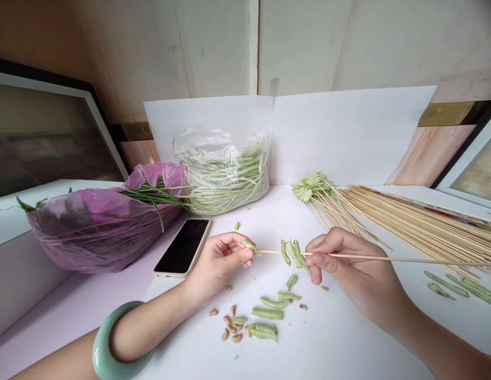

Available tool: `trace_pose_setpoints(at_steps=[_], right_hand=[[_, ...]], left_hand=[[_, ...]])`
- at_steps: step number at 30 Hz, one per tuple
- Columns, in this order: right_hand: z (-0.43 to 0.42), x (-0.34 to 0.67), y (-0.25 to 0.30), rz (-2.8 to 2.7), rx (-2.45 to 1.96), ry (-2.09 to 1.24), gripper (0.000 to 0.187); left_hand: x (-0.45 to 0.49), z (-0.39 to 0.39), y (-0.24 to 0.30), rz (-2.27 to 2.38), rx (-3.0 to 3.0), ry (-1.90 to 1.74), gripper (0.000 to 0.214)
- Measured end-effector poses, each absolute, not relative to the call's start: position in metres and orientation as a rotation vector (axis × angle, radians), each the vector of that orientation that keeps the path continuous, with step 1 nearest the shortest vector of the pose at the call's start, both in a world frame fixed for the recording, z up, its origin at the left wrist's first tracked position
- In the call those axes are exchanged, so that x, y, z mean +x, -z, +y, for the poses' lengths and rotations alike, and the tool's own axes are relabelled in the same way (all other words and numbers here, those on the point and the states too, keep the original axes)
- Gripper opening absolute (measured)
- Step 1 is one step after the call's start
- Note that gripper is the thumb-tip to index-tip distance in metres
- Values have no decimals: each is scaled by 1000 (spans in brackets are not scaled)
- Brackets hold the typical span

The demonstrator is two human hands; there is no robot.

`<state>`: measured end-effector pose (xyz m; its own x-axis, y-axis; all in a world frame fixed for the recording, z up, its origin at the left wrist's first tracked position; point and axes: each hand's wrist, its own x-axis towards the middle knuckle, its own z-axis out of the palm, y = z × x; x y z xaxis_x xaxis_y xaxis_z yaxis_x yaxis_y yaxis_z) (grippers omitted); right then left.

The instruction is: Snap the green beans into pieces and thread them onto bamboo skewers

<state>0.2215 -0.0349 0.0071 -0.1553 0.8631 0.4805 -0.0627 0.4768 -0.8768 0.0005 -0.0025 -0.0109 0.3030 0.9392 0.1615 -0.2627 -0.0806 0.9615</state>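
Observation:
Between finger and thumb, my left hand point(225, 256) pinches a short piece of green bean point(251, 246) at the tip of a thin bamboo skewer point(387, 258). Whether the tip has pierced that piece is hard to make out. My right hand point(344, 258) grips the skewer, its long end running off to the right. Several bean pieces point(294, 253) sit threaded crosswise on the skewer beside my right fingertips. Below my hands, loose bean pieces point(268, 313) lie on the white table point(328, 343) near several brown bean seeds point(236, 338).
At the back stands a clear plastic bag point(225, 179) of long beans. Left are a purple bag point(106, 221) of greens and a phone point(182, 248). Rightward lie finished bean skewers point(314, 186), many bare skewers point(419, 216) and longer bean pieces point(446, 284).

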Motion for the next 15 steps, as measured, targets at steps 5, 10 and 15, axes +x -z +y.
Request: trace_pose_setpoints(at_steps=[5, 10, 15], right_hand=[[-34, 219, -8, -1446, -731, -1019, 14], [-34, 219, -7, -1432, -761, -1032, 15], [-34, 219, -9, -1447, -719, -1046, 15]], left_hand=[[0, -2, 12, 732, 1275, -1119, 18], [-1, -2, 10, 738, 1296, -1120, 17], [0, -2, 8, 748, 1317, -1114, 19]])
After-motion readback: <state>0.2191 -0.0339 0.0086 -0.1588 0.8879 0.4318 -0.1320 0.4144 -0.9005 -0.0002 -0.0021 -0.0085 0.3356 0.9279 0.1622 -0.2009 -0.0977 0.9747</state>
